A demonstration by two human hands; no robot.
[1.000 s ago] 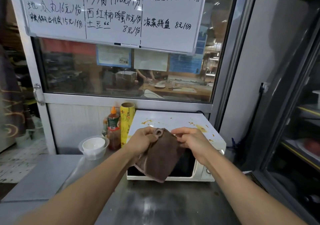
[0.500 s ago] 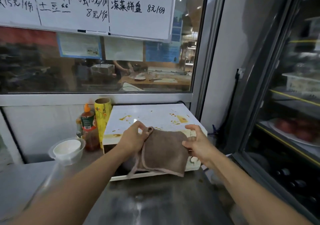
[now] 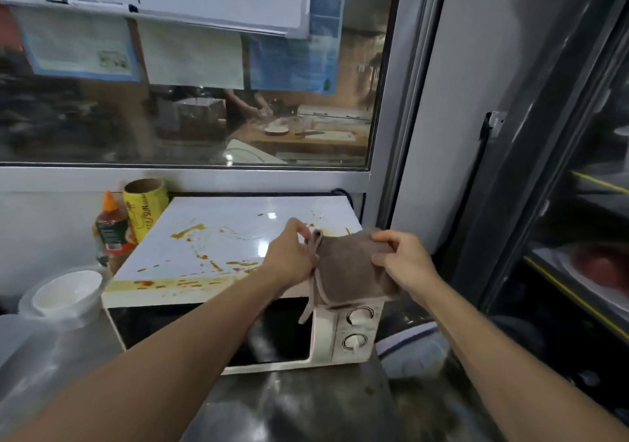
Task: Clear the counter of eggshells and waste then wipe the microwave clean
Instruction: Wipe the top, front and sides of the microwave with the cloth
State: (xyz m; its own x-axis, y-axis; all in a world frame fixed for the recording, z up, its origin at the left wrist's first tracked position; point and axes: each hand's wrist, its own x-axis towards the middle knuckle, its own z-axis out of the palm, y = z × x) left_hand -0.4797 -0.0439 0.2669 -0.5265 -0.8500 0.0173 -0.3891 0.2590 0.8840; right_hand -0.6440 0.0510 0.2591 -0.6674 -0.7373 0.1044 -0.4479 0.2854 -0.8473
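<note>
Wiping step about to begin: left hand (image 3: 289, 257) and right hand (image 3: 405, 261) each pinch a brown cloth (image 3: 354, 268) stretched between them, over the microwave (image 3: 238, 247). Next, I judge, press it onto the stains (image 3: 190, 230) left of the hands.

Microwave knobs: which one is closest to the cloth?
The upper knob, just under the brown cloth's hanging edge; the lower knob sits further below it.
</note>
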